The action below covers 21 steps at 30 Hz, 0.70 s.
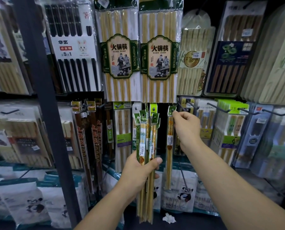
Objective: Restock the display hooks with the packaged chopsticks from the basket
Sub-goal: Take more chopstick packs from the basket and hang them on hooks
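So the whole thing right now comes down to one tiny gap: the hole in the green header card [172,109] versus the tip of the display hook [181,106]. The right hand [185,126] pinches the top corner of a single chopstick pack [169,146] between thumb and fingertips. The pack hangs straight down from that pinch, long axis vertical, its lower end well below the wrist. The hook pokes out just above the knuckles and a touch to the outside of the fingertips, so the header sits just beside it. I honestly can't tell whether the hole is already over the tip or a hair short of it. My guess is the next bit needs a small nudge up and over, then a push back along the hook. The left hand [138,173] is lower and off to the inner side, fingers wrapped around the middle of a spare bundle [146,138] of the same packs, held upright with the headers fanning out on top. The right hand is clearly the nearer one to the hook, and the left is just parked holding stock. The risk I see is the header folding instead of threading.
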Motion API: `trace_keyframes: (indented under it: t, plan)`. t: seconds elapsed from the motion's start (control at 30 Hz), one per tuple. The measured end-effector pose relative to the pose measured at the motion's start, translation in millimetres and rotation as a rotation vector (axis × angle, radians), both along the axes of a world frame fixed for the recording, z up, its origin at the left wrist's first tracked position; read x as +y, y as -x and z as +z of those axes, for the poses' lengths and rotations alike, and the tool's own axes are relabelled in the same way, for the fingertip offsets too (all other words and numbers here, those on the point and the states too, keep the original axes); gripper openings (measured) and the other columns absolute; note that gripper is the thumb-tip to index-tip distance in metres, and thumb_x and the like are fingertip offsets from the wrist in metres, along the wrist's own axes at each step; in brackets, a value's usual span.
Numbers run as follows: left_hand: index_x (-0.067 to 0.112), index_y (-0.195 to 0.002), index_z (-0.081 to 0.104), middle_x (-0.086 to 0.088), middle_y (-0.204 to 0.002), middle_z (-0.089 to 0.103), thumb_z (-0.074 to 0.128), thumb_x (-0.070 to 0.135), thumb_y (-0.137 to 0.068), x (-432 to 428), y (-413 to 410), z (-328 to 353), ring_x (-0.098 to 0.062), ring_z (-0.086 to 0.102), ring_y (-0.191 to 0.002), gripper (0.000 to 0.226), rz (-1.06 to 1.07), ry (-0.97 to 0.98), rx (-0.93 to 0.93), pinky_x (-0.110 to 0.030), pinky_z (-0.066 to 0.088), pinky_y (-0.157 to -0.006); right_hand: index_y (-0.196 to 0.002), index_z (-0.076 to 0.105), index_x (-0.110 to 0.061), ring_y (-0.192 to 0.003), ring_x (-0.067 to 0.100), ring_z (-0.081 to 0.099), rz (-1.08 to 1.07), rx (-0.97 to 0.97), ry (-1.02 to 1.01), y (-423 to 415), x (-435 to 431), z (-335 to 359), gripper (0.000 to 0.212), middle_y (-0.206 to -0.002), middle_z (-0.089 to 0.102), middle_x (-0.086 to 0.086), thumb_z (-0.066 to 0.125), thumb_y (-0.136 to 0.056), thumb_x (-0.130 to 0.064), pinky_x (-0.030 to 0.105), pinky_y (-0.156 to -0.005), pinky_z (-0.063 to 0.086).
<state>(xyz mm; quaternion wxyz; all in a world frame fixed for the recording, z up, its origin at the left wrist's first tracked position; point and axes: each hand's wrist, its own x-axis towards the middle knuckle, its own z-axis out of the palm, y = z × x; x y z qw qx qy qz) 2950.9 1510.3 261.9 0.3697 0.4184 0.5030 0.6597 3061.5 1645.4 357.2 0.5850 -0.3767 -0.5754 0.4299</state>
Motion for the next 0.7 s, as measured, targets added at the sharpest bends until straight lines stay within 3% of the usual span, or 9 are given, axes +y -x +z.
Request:
trace_keyframes:
  t: [0.13, 0.23, 0.4, 0.6, 0.7]
  plan:
    - [0.013, -0.1, 0.066, -0.009, -0.082, 0.072, 0.089, 0.042, -0.067, 0.1, 0.2, -0.1, -0.023, 0.071, -0.075, 0.049, 0.002, -0.004, -0.003, -0.036, 0.06, -0.066, -0.071, 0.065, -0.007, -0.06, 0.013, 0.05, -0.047, -0.022, -0.007, -0.6, 0.4, -3.0, 0.033, -0.06, 0.053, -0.002, 0.067, -0.097, -0.027, 0.027, -0.069, 0.049]
    - [0.013, -0.1, 0.067, -0.01, -0.083, 0.074, 0.09, 0.04, -0.067, -0.5, -0.1, 1.7, -0.024, 0.073, -0.077, 0.048, -0.003, -0.005, -0.004, -0.037, 0.061, -0.067, -0.086, 0.068, -0.013, -0.066, 0.009, 0.057, -0.094, -0.01, -0.031, -6.1, -9.8, -4.2, 0.02, -0.072, 0.061, -0.002, 0.068, -0.096, -0.03, 0.025, -0.068, 0.043]
    - [0.012, -0.105, 0.068, -0.006, -0.083, 0.075, 0.089, 0.023, -0.078, -0.3, -3.5, 6.9, -0.023, 0.074, -0.078, 0.036, 0.0, -0.008, -0.02, -0.038, 0.061, -0.068, -0.078, 0.075, -0.026, -0.062, -0.004, 0.06, 0.198, -0.109, -0.062, -11.6, -40.5, -11.2, 0.023, -0.07, 0.069, -0.011, 0.066, -0.096, -0.037, 0.023, -0.068, 0.046]
    - [0.014, -0.11, 0.067, -0.003, -0.087, 0.077, 0.085, 0.014, -0.082, -1.6, -10.0, 10.9, -0.02, 0.076, -0.08, 0.033, 0.024, -0.032, 0.004, -0.037, 0.063, -0.07, -0.08, 0.075, -0.027, -0.064, -0.002, 0.06, 0.252, -0.121, -0.105, -14.8, -50.4, -10.2, 0.018, -0.073, 0.068, -0.003, 0.068, -0.095, -0.034, 0.015, -0.059, 0.046]
    - [0.022, -0.108, 0.069, 0.002, -0.094, 0.079, 0.085, 0.02, -0.083, -1.7, -11.2, 11.0, -0.018, 0.077, -0.088, 0.029, 0.045, -0.035, 0.068, -0.034, 0.063, -0.075, -0.081, 0.074, -0.026, -0.063, -0.002, 0.06, 0.21, -0.12, -0.09, -15.0, -47.0, -10.7, 0.019, -0.069, 0.068, -0.006, 0.066, -0.098, -0.026, 0.014, -0.058, 0.046]
